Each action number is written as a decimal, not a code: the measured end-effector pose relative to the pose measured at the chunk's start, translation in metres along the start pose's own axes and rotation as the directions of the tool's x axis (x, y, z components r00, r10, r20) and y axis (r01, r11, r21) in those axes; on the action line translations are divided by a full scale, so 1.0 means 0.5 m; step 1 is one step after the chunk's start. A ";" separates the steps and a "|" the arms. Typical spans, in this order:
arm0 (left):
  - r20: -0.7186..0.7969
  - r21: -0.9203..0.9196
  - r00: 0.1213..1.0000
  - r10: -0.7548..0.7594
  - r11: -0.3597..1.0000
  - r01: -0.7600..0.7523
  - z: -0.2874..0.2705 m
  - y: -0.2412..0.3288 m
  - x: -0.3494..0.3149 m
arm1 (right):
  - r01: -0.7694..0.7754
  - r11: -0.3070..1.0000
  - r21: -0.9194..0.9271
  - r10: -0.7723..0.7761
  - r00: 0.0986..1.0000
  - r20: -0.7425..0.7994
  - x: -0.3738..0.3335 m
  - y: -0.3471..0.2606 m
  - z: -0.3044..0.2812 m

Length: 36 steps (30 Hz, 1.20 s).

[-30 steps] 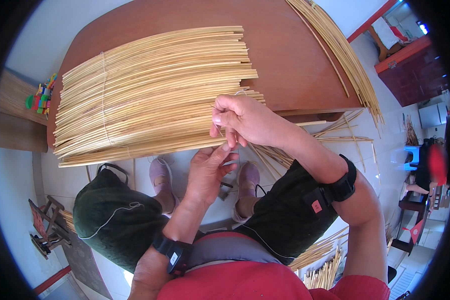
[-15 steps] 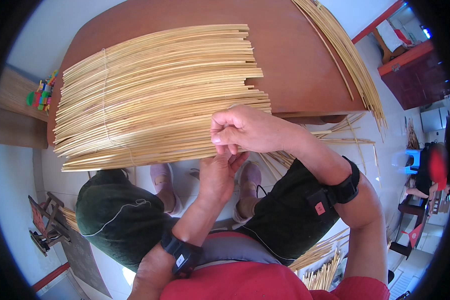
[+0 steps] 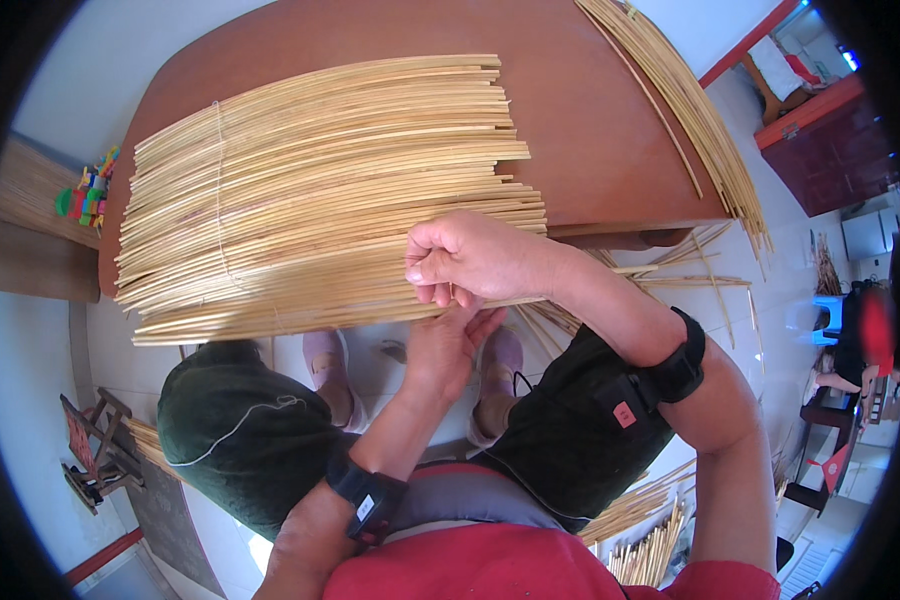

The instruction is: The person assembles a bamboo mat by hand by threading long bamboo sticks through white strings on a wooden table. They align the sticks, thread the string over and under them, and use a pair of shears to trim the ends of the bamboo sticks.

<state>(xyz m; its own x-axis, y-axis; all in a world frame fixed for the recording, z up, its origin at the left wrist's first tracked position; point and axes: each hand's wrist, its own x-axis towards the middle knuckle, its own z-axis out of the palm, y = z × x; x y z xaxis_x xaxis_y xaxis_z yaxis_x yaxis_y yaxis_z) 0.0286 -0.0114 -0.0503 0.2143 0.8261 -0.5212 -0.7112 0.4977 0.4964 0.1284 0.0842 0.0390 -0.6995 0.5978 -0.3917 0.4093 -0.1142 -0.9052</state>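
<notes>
A wide mat of thin straw-coloured sticks [image 3: 330, 190] lies on the brown table, its near edge overhanging above my knees. One pale thread [image 3: 219, 180] crosses its left part. Over the near edge, toward the right end, my right hand [image 3: 475, 255] is bent with thumb and forefinger pinched together. Whatever sits in that pinch is too small to see. Just beneath it, my left hand [image 3: 440, 350] reaches up to the same edge, palm turned upward and fingers curled. Its thumb tip meets the fingers of my right hand, which partly hide what it grips.
A brown table [image 3: 610, 130] spreads beyond the mat. Long loose sticks [image 3: 685, 100] hang off its right side, and more sticks [image 3: 645, 560] lie on the floor at lower right. Colourful toy blocks [image 3: 88, 195] are at far left, near a small wooden stool [image 3: 100, 445]. Another person [image 3: 870, 340] is at far right.
My right hand has shifted a little to the left, still pinched. The left hand stays beneath it, its fingers slightly more extended. The mat's left end sits slightly farther right in view.
</notes>
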 end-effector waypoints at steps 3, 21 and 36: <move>0.042 0.040 0.996 -0.072 0.997 0.071 0.006 -0.004 -0.018 | 0.024 0.997 -0.072 -0.026 0.999 -0.032 -0.012 -0.010 -0.009; 0.031 -0.065 0.997 0.071 0.995 -0.069 -0.019 0.022 -0.016 | 0.000 0.968 -0.252 -0.030 0.993 -0.118 -0.105 -0.038 -0.064; 0.071 -0.039 0.992 0.104 0.994 -0.102 -0.027 0.020 -0.011 | 0.157 0.985 -0.074 -0.148 0.983 0.108 -0.173 0.027 -0.044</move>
<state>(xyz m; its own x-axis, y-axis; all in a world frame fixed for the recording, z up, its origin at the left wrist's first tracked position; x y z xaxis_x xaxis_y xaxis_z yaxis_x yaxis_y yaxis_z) 0.0113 -0.0146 -0.0519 0.1860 0.8902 -0.4159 -0.7551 0.4004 0.5192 0.2071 0.0483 0.0642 -0.8115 0.5191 -0.2684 0.3368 0.0401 -0.9407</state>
